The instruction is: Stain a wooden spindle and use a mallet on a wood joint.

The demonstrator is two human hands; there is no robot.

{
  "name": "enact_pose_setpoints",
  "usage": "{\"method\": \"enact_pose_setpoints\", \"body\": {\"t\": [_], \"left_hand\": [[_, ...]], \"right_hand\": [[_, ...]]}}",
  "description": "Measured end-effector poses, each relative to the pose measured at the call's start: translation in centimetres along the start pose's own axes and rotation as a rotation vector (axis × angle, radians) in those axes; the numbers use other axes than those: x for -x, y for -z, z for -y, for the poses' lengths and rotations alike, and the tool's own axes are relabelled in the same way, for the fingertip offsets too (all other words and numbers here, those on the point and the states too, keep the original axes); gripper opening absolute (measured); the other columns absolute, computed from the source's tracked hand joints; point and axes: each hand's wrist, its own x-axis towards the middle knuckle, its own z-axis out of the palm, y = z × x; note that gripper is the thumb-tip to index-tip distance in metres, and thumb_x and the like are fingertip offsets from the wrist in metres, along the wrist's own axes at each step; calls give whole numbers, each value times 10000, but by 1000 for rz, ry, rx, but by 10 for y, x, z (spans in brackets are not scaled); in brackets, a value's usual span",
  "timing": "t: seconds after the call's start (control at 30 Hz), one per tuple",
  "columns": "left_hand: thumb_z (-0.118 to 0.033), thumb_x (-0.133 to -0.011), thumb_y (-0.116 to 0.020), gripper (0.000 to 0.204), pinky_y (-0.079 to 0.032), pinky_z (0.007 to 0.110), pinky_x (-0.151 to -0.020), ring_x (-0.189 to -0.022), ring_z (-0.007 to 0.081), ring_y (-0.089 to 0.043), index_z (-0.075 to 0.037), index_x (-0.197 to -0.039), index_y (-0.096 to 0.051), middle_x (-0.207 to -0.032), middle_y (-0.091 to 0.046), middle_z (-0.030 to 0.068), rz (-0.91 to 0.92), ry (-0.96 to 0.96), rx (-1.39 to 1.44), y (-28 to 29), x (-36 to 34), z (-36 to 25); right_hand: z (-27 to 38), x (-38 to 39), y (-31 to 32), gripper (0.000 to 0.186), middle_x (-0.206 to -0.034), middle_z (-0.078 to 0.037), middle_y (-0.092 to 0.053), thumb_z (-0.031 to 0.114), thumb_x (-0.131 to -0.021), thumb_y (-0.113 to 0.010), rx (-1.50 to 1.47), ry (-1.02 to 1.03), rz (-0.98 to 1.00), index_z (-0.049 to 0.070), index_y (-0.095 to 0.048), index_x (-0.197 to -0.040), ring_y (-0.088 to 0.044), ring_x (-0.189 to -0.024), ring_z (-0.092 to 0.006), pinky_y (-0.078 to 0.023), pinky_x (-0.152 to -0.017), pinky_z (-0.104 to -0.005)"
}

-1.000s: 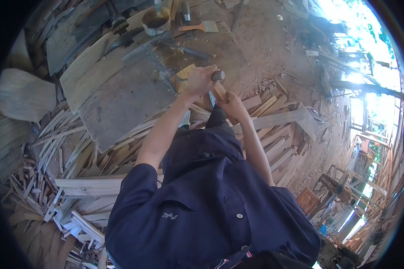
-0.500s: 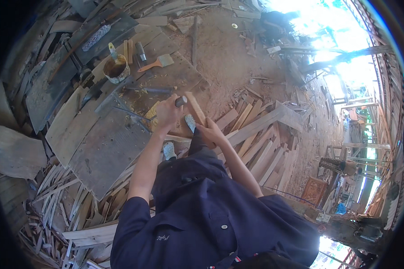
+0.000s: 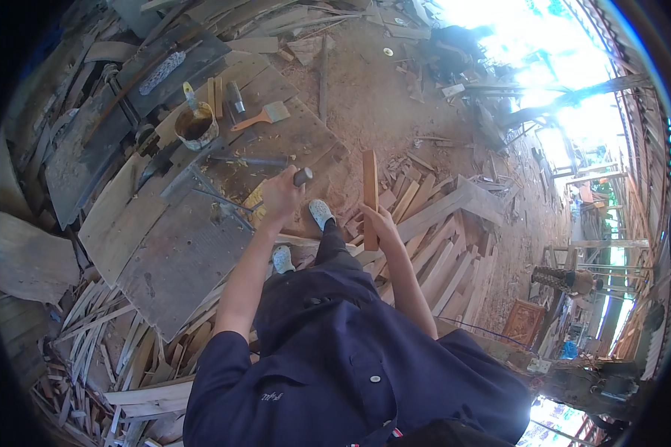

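Note:
My left hand point(image 3: 282, 198) is closed around a dark cylinder with a paler round end point(image 3: 303, 176), which looks like a tool handle; the rest of it is hidden in the fist. It hovers over the near right edge of the low plank worktop point(image 3: 183, 261). Further right, my right hand point(image 3: 381, 226) grips a narrow, straight wooden block point(image 3: 370, 179) near its lower end. The block points away from me, apart from the left hand. Below the left hand lies a yellow piece point(image 3: 255, 200) beside a metal frame-like tool point(image 3: 220, 197).
On the worktop stand a stained pot point(image 3: 197, 128) with a brush in it, an orange-handled flat brush point(image 3: 265, 116) and a metal cylinder point(image 3: 235, 97). Stacked timber point(image 3: 443, 261) lies to my right, thin offcuts point(image 3: 89, 320) to my left. My shoe point(image 3: 320, 214) is beside the worktop.
My right hand has moved right with the wooden block, which has swung nearly upright in the picture and away from the left hand. The left hand has shifted slightly, still gripping the cylinder.

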Motion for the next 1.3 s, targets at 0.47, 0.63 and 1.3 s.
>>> {"method": "enact_pose_setpoints", "body": {"t": [0.47,0.63,1.3], "left_hand": [[-160,-762,-779,228,-516,486,-552,-653,379,-687,-118,-863,-579,-693,-651,130,65,15,29,5,2,-6],[-171,-773,-766,210,-500,494,-545,-654,385,-681,-113,-841,-576,-697,-648,141,61,37,62,1,3,-5],[-138,-827,-740,178,-535,464,-538,-636,351,-699,-111,-880,-572,-731,-687,118,58,-28,20,1,2,-3]], "right_hand": [[5,13,-19,426,-760,-20,-620,429,-934,-758,235,35,16,17,-653,-956,-609,-643,-118,-523,-554,-310],[6,16,-19,448,-768,-24,-633,440,-935,-752,202,27,22,2,-678,-1001,-614,-645,-122,-521,-559,-307],[25,26,-13,537,-715,21,-543,590,-1041,-524,-353,304,-243,63,-622,-1008,-542,-582,-103,-456,-527,-279]]}}
